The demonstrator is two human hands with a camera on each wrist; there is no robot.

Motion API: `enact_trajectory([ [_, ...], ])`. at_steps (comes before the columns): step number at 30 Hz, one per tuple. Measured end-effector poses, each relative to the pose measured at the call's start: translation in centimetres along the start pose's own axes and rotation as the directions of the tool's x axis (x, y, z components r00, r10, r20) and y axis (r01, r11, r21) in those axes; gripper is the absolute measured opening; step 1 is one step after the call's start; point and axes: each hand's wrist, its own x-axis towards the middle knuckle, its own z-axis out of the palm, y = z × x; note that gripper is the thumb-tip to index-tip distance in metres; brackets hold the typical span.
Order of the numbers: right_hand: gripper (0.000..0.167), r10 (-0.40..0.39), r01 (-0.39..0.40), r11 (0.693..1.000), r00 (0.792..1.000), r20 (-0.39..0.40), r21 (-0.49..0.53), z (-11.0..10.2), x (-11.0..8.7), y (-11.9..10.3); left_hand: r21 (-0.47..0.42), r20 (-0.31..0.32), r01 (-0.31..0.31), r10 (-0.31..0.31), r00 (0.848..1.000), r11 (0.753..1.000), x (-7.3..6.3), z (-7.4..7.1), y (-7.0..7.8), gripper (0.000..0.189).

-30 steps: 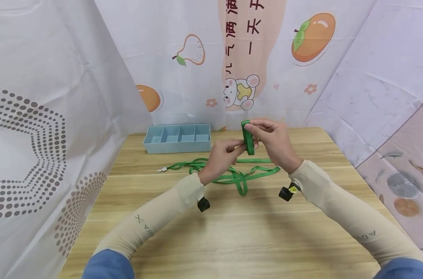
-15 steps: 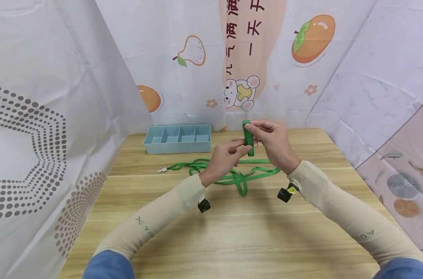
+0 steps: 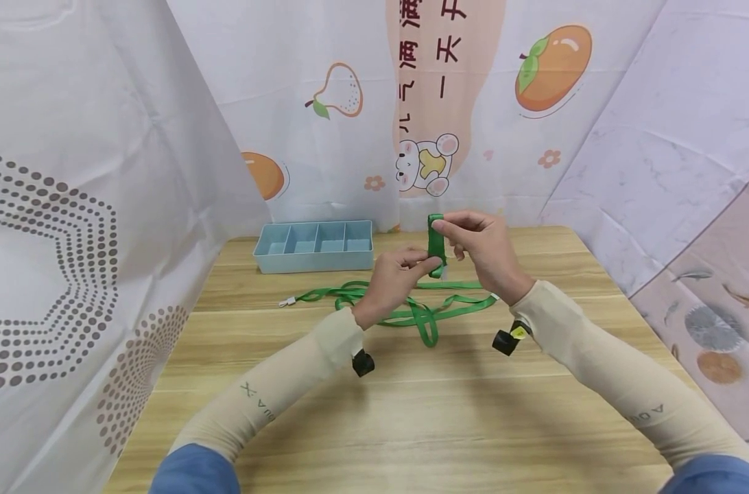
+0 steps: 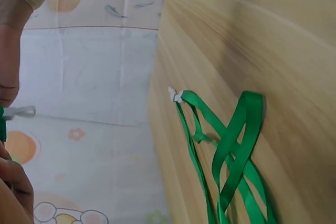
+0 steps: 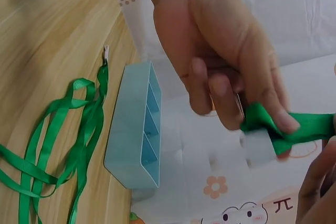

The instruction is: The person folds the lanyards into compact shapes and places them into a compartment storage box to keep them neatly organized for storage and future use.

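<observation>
A green lanyard [image 3: 436, 240], folded into a short flat strip, is held upright above the back of the table. My left hand [image 3: 399, 278] pinches its lower end, thumb in front. My right hand [image 3: 488, 254] pinches the upper end between thumb and fingers. In the right wrist view, a blurred white clip [image 5: 260, 148] hangs at the left hand's end of the strip. Below the hands, more green lanyards [image 3: 425, 317] lie loosely tangled on the table, partly hidden by the left hand. A white-and-metal clip [image 3: 288, 300] ends one of them at the left.
A light blue tray [image 3: 313, 261] with several compartments stands at the back left of the wooden table [image 3: 411, 425]. Patterned cloth [image 3: 337, 171] hangs behind the table and along both sides. Small black wrist cameras [image 3: 363, 363] sit under both forearms.
My left thumb has come across the front of the folded lanyard's lower end. The lower fingers of my right hand have drawn off the strip. The tangled lanyards and tray stay put.
</observation>
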Motion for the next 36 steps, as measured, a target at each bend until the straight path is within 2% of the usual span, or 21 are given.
enact_trajectory([
  [5,0.013,0.014,-0.017,0.998,0.999,-0.049,-0.054,-0.6,0.3,-0.3,-0.099,0.001,0.125,-0.126,0.992,0.987,0.0,-0.1,0.3,0.026],
  [8,0.016,0.019,-0.026,0.996,0.996,-0.082,-0.081,-0.7,0.4,-0.3,-0.131,0.022,0.176,-0.175,0.984,0.976,0.2,0.0,0.3,0.027],
  [15,0.027,0.091,-0.095,0.995,0.991,-0.101,-0.041,-1.1,0.6,0.0,-0.167,0.089,0.226,-0.213,0.973,0.960,0.1,0.0,0.2,0.024],
  [19,0.028,0.114,-0.123,0.989,0.988,-0.109,-0.083,-1.3,0.5,0.2,-0.195,0.091,0.260,-0.246,0.965,0.946,0.0,0.0,0.0,0.025],
  [21,0.028,0.111,-0.124,0.984,0.988,-0.108,-0.125,-1.3,0.5,0.2,-0.205,0.083,0.293,-0.282,0.956,0.934,0.0,-0.1,-0.1,0.024],
  [24,0.024,0.046,-0.057,0.972,0.998,-0.053,-0.228,-1.3,0.3,0.2,-0.228,0.080,0.347,-0.338,0.938,0.910,0.1,-0.2,-0.4,0.024],
  [27,0.015,-0.063,0.077,0.928,0.997,0.050,-0.366,-1.0,-0.2,-0.2,-0.278,0.093,0.397,-0.387,0.917,0.874,0.1,-0.5,-0.5,0.024],
  [31,0.011,-0.174,0.231,0.852,0.971,0.161,-0.470,-0.6,-1.1,-0.9,-0.344,0.119,0.439,-0.426,0.897,0.830,0.2,-0.8,-0.6,0.024],
  [36,0.018,-0.276,0.370,0.787,0.927,0.255,-0.493,-1.5,-1.3,0.5,-0.379,0.126,0.459,-0.447,0.886,0.804,0.3,-1.0,-0.7,0.025],
])
